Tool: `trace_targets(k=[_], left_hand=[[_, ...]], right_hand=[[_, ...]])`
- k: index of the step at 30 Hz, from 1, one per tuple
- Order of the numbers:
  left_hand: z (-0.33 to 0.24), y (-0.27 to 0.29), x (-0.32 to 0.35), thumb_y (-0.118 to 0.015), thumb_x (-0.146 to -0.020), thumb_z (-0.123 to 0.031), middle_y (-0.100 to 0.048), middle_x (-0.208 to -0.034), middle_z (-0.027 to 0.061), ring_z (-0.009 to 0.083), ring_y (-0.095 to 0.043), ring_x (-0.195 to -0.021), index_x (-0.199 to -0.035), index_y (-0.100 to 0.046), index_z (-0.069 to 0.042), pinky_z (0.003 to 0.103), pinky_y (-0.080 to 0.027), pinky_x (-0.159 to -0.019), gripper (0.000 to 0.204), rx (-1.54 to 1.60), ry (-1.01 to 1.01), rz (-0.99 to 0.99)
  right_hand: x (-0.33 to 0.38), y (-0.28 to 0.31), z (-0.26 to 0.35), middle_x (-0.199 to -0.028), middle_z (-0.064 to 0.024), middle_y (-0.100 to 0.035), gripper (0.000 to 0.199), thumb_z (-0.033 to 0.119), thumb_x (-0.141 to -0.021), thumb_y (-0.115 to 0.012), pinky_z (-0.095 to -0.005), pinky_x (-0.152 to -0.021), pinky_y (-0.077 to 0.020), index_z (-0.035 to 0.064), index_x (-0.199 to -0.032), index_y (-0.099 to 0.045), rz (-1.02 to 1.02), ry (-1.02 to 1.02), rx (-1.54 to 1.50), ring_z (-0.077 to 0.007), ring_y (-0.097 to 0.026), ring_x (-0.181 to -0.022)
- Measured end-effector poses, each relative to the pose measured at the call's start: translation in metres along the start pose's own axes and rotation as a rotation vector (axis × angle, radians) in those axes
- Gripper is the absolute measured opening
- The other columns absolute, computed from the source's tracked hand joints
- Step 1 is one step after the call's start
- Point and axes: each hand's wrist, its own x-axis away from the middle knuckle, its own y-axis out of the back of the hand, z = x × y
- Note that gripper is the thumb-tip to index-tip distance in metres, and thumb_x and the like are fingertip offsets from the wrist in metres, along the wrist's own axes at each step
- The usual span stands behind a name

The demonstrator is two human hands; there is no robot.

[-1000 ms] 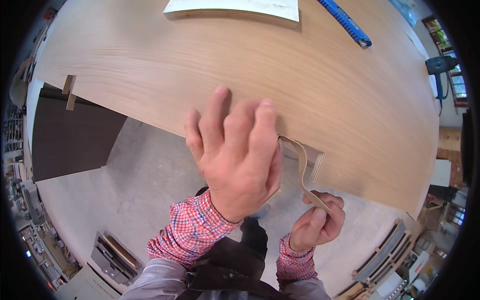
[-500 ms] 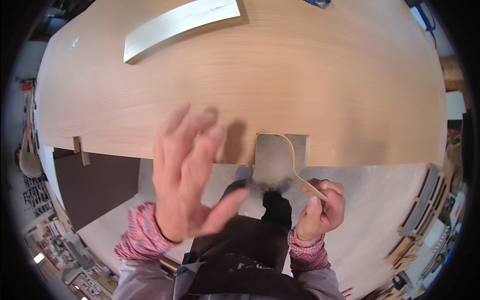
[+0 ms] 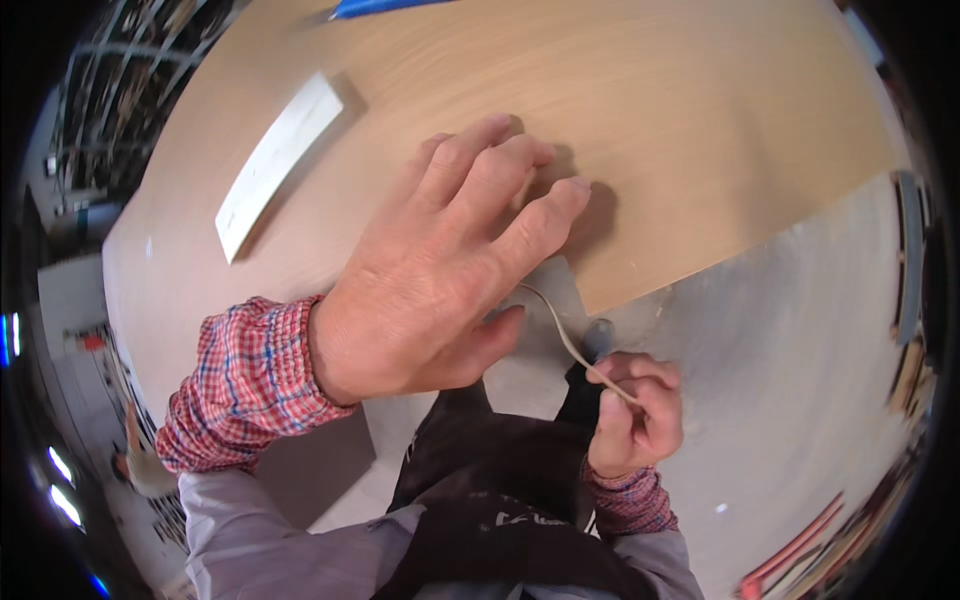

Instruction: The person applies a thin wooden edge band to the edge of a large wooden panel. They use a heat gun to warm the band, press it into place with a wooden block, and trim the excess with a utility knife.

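A thin, light-brown edging strip (image 3: 566, 338) runs in a curve from the rectangular notch in the front edge of a large wood-faced panel (image 3: 690, 130). My right hand (image 3: 638, 420) pinches the free end of this strip between thumb and fingers, below the panel's edge. Over the panel, beside the notch, my left hand (image 3: 440, 265) is spread with fingers apart and bent a little; nothing is held in it. It covers most of the notch and the strip's far end. Whether its fingertips touch the panel I cannot tell.
A pale, slightly curved-looking flat bar (image 3: 278, 165) lies on the panel, left of my left hand. Something blue (image 3: 392, 6) is at the far edge of view. A dark brown board (image 3: 318, 462) stands below on the left. Boards (image 3: 908, 250) are stacked at the right.
My view has turned, so the panel looks slanted. My left hand has moved right and farther over the panel, across the notch. The right hand keeps its pinch on the strip.
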Motion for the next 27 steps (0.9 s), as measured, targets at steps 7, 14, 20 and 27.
trace_targets(k=[7, 14, 20, 27], left_hand=[[0.023, -0.002, -0.005, -0.078, -0.058, -0.003, -0.042, -0.147, 0.0236, 0.0521, -0.04, -0.138, -0.15, -0.041, -0.007, 0.057, -0.038, -0.111, 0.099, -0.034, -0.212, 0.036], [0.021, -0.006, 0.005, -0.081, -0.057, -0.001, -0.039, -0.151, 0.0232, 0.0522, -0.037, -0.14, -0.152, -0.04, -0.009, 0.057, -0.038, -0.112, 0.103, -0.042, -0.215, 0.059], [0.024, -0.006, 0.008, -0.082, -0.057, 0.001, -0.039, -0.152, 0.0232, 0.0516, -0.036, -0.142, -0.152, -0.04, -0.009, 0.056, -0.037, -0.113, 0.104, -0.042, -0.199, 0.067], [0.026, -0.008, 0.006, -0.081, -0.06, 0.002, -0.04, -0.151, 0.0236, 0.0519, -0.037, -0.141, -0.151, -0.041, -0.008, 0.056, -0.036, -0.114, 0.1, -0.019, -0.207, 0.07]], right_hand=[[0.029, -0.075, 0.007, -0.093, -0.0188, -0.063, 0.008, -0.007, -0.086, -0.066, -0.0361, -0.072, -0.0568, -0.0066, -0.087, -0.058, -0.469, 0.003, -0.081, -0.0279, -0.068, -0.081], [0.043, -0.087, 0.005, -0.095, -0.0189, -0.06, 0.013, 0.0, -0.094, -0.066, -0.0438, -0.068, -0.0592, -0.0043, -0.092, -0.053, -0.473, 0.107, -0.076, -0.0309, -0.068, -0.075], [0.046, -0.085, 0.002, -0.094, -0.0191, -0.058, 0.02, 0.006, -0.097, -0.065, -0.046, -0.067, -0.0606, -0.0024, -0.09, -0.048, -0.499, 0.146, -0.08, -0.0326, -0.069, -0.076], [0.043, -0.088, -0.004, -0.094, -0.02, -0.06, 0.016, 0.004, -0.096, -0.065, -0.0441, -0.069, -0.0613, -0.0042, -0.091, -0.052, -0.506, 0.094, -0.097, -0.0327, -0.069, -0.079]])
